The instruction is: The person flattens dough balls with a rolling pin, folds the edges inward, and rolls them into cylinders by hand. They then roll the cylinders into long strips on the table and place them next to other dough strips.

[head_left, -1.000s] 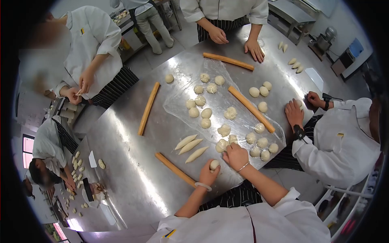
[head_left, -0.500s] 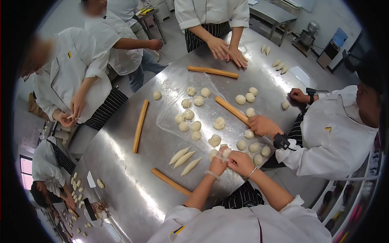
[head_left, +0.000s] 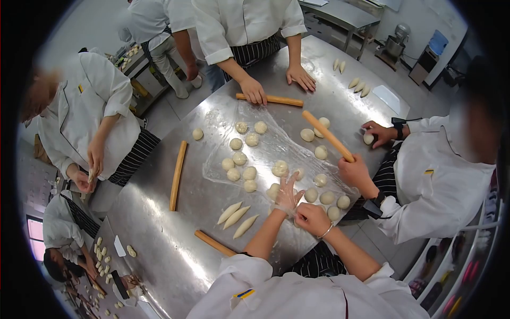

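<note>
My left hand [head_left: 288, 195] reaches forward with spread fingers, and clear plastic shines over its back. Dough balls lie around it, one [head_left: 273, 191] close to its left side. My right hand [head_left: 312, 219] is closed beside my left wrist, fingers pinched at the near edge of the clear plastic sheet [head_left: 297, 146]. That sheet covers several round dough balls [head_left: 280, 168] in the middle of the steel table [head_left: 143, 234]. Left of my left forearm are three tapered dough pieces [head_left: 236, 217]. A wooden rolling pin [head_left: 212, 242] lies near my left elbow.
On the right, a co-worker holds a rolling pin [head_left: 328, 136] and touches a dough ball [head_left: 368, 138]. Across the table, another person's hand rests on a rolling pin [head_left: 279, 99]. A further pin [head_left: 178, 175] lies left. A person [head_left: 90, 117] at left handles dough.
My left hand has moved forward and spread its fingers; my right stays closed near its wrist. The right co-worker has lifted the rolling pin and taken a dough ball. The person opposite now touches a pin.
</note>
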`<state>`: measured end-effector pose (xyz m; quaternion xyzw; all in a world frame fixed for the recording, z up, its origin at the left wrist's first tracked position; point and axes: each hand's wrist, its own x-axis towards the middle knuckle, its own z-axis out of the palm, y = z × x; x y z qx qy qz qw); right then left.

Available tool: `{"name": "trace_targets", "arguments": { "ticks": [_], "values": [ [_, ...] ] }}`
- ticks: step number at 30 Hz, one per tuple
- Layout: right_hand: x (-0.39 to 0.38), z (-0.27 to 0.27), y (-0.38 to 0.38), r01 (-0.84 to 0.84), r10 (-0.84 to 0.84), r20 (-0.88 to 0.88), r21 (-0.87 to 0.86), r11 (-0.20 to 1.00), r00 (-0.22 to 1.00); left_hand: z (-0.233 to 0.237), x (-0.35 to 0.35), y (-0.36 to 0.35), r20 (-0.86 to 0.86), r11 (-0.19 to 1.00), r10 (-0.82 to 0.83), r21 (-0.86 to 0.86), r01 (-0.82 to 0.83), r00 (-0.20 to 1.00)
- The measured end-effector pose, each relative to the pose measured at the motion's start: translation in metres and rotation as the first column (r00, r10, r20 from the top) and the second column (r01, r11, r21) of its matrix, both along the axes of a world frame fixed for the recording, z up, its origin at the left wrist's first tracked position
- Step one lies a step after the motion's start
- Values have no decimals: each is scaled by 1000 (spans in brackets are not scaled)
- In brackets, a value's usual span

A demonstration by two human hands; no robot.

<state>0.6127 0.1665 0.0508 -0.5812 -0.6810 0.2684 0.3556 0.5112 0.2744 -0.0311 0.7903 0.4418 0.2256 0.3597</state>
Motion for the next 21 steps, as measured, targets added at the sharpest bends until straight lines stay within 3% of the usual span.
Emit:
{"name": "trace_targets", "arguments": {
  "ticks": [1, 4, 7, 10, 11, 14, 15, 17, 19, 21],
  "values": [
    [-2, -3, -1, 2, -2, -5, -8, 1000, 1000, -9, -1, 1, 85, 1000, 15, 17, -17, 996],
    [-3, -5, -2, 17, -17, -31, -7, 1000, 999, -33, 5, 11, 201, 984, -168, 92, 152, 965],
    [-4, -4, -3, 50, -51, -21, -19, 999, 998, -43, 12, 11, 296, 984, -174, 99, 151, 939],
    [-2, -10, -5, 52, -52, -3, -63, 997, 999, -18, 3, 1, 68, 977, -193, 107, 185, 979],
    [-3, -10, -5, 54, -54, 3, -71, 996, 999, -19, -6, -5, 113, 938, -143, 332, 98, 983],
    [-7, -11, -5, 69, -72, -28, -98, 993, 997, -11, -31, -9, -101, 844, 268, 504, -183, 958],
    [-8, -11, -5, 67, -71, -33, -113, 991, 997, -10, -34, -7, -228, 931, 275, 305, -200, 934],
    [-8, -11, -7, 54, -59, -43, -120, 991, 997, -25, -40, 4, -152, 977, 205, 82, -194, 967],
    [-10, -10, -7, 29, -35, -58, -99, 995, 998, -30, -44, 18, -205, 994, 101, 51, -92, 974],
    [-11, -10, -10, 49, -57, -68, -114, 992, 996, -32, -53, 30, -417, 977, -19, 185, 106, 909]
  ]
}}
